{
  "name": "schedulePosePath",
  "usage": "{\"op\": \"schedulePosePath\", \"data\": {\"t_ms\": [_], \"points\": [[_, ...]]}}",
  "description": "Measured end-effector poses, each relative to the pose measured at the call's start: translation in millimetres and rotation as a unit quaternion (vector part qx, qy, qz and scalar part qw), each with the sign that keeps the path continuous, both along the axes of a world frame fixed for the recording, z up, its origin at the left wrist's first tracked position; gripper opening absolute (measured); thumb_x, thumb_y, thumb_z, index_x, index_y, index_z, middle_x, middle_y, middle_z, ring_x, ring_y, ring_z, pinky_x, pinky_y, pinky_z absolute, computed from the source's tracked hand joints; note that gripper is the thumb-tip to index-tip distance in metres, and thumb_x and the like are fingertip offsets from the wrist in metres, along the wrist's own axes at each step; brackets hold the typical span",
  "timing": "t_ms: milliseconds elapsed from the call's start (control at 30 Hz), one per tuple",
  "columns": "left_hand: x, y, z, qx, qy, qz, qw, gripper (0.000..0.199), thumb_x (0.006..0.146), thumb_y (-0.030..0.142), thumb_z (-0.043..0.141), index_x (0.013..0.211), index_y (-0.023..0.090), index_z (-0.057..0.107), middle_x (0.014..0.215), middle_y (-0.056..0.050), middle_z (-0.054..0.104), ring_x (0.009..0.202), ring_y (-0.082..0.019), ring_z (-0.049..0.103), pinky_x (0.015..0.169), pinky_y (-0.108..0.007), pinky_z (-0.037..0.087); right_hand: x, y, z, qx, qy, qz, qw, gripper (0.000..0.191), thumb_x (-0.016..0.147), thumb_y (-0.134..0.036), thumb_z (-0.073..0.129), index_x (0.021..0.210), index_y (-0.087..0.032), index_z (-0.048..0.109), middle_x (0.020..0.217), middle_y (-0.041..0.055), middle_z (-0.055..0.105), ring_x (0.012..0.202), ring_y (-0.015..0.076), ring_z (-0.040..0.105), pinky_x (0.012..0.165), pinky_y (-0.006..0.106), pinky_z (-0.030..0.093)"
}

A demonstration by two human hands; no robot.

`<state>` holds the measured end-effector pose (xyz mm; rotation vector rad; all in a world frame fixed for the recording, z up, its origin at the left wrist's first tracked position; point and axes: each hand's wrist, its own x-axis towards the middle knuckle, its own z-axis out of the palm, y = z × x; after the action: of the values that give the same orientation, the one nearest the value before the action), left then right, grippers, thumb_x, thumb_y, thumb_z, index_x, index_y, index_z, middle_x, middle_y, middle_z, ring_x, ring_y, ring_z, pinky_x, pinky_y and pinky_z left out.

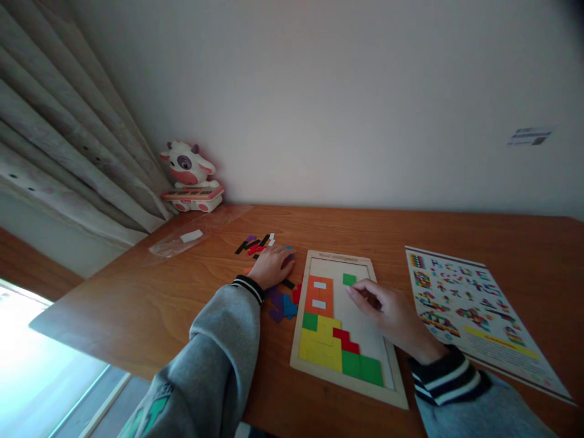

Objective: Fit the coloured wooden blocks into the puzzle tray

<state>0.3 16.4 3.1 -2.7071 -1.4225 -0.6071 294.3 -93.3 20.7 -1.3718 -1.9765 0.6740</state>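
In the head view, set pieces (320,350) cover about half the board (349,381), its near end and left side; a lone green piece (349,279) lies toward its far end. Loose pieces (288,306) are still off it, to its left. The left hand (272,267) rests over those, the right hand (395,313) hovers half-curled above the board; whether either grips anything, I cannot tell. The brown worktop (210,292) carries a printed sheet (474,310) right of the board and a toy cow (191,170) far left beyond it, by a curtain (68,121)
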Motion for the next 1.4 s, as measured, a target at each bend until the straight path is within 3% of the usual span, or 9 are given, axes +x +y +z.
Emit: {"op": "schedulePosePath", "data": {"t_ms": [167, 367, 533, 633, 733, 867, 1033, 1167, 1400], "points": [[-3, -5, 0.0, 0.004, -0.030, -0.005, 1.000, 0.037, 0.094, 0.035, 0.061, 0.125, 0.015, 0.061, 0.129, -0.014, 0.066, 0.123, -0.028, 0.060, 0.109, -0.046, 0.045, 1, -1, 1.4, 0.006, -0.009, -0.002, 1.000, 0.034, 0.098, -0.052, 0.046, 0.090, -0.024, 0.064, 0.073, 0.0010, 0.067, 0.063, 0.0174, 0.061, 0.060, 0.031, 0.043], [-6, -3, 0.0, -0.017, -0.045, 0.002, 0.999, 0.036, 0.091, 0.035, 0.066, 0.122, 0.017, 0.063, 0.116, -0.011, 0.072, 0.111, -0.027, 0.067, 0.099, -0.042, 0.054, 1, -1, 3.1, 0.015, -0.009, -0.015, 1.000, 0.034, 0.098, -0.051, 0.046, 0.090, -0.024, 0.064, 0.073, 0.0005, 0.067, 0.063, 0.0165, 0.060, 0.059, 0.030, 0.043], [2, -10, 8.0, -0.019, -0.100, -0.002, 0.995, 0.047, 0.085, 0.040, 0.075, 0.124, 0.018, 0.060, 0.111, -0.008, 0.074, 0.102, -0.024, 0.070, 0.093, -0.038, 0.057, 4, 2, -0.8, 0.016, 0.029, -0.032, 0.999, 0.034, 0.097, -0.052, 0.048, 0.091, -0.023, 0.065, 0.072, 0.0015, 0.067, 0.064, 0.0170, 0.061, 0.061, 0.031, 0.044], [21, -28, 18.9, 0.013, -0.169, -0.056, 0.984, 0.045, 0.084, 0.042, 0.075, 0.121, 0.019, 0.061, 0.114, -0.008, 0.072, 0.106, -0.023, 0.069, 0.096, -0.037, 0.056, 3, 3, -1.5, -0.031, 0.101, -0.033, 0.994, 0.037, 0.094, -0.055, 0.051, 0.100, -0.022, 0.065, 0.083, 0.0038, 0.070, 0.065, 0.0163, 0.062, 0.060, 0.030, 0.047], [46, -53, 28.7, 0.052, -0.185, -0.160, 0.968, 0.048, 0.085, 0.044, 0.074, 0.124, 0.019, 0.060, 0.113, -0.008, 0.071, 0.104, -0.021, 0.069, 0.094, -0.035, 0.057, -1, 2, 1.5, -0.116, 0.173, -0.005, 0.978, 0.043, 0.091, -0.058, 0.056, 0.112, -0.021, 0.061, 0.098, 0.0066, 0.071, 0.065, 0.0145, 0.063, 0.056, 0.028, 0.049], [71, -78, 31.7, 0.073, -0.164, -0.275, 0.944, 0.045, 0.091, 0.043, 0.067, 0.129, 0.020, 0.056, 0.121, -0.010, 0.069, 0.113, -0.021, 0.066, 0.098, -0.034, 0.056, -5, 1, 5.0, -0.186, 0.202, 0.054, 0.960, 0.045, 0.087, -0.056, 0.063, 0.114, -0.021, 0.059, 0.091, 0.0043, 0.070, 0.063, 0.0136, 0.063, 0.045, 0.023, 0.043], [76, -83, 27.4, 0.063, -0.140, -0.278, 0.948, 0.045, 0.094, 0.046, 0.061, 0.129, 0.019, 0.056, 0.124, -0.012, 0.067, 0.113, -0.022, 0.065, 0.097, -0.036, 0.056, 15, 1, 6.6, -0.258, 0.151, 0.100, 0.949, 0.045, 0.082, -0.052, 0.069, 0.113, -0.022, 0.057, 0.079, 0.0003, 0.068, 0.062, 0.0138, 0.063, 0.047, 0.023, 0.045], [76, -79, 23.6, 0.044, -0.092, -0.262, 0.960, 0.026, 0.098, 0.029, 0.054, 0.119, 0.016, 0.063, 0.112, -0.010, 0.070, 0.105, -0.022, 0.065, 0.093, -0.036, 0.055, 38, 0, 8.1, -0.318, 0.071, 0.107, 0.939, 0.040, 0.082, -0.053, 0.069, 0.103, -0.020, 0.060, 0.077, 0.0021, 0.069, 0.065, 0.0158, 0.065, 0.048, 0.022, 0.044], [77, -76, 19.2, 0.014, -0.028, -0.285, 0.958, 0.022, 0.094, 0.020, 0.051, 0.110, 0.016, 0.066, 0.111, -0.009, 0.069, 0.104, -0.021, 0.063, 0.096, -0.035, 0.052, 43, 0, 4.8, -0.279, -0.046, 0.099, 0.954, 0.030, 0.073, -0.042, 0.076, 0.088, -0.017, 0.069, 0.074, 0.0015, 0.065, 0.068, 0.0146, 0.057, 0.058, 0.025, 0.041]]}}
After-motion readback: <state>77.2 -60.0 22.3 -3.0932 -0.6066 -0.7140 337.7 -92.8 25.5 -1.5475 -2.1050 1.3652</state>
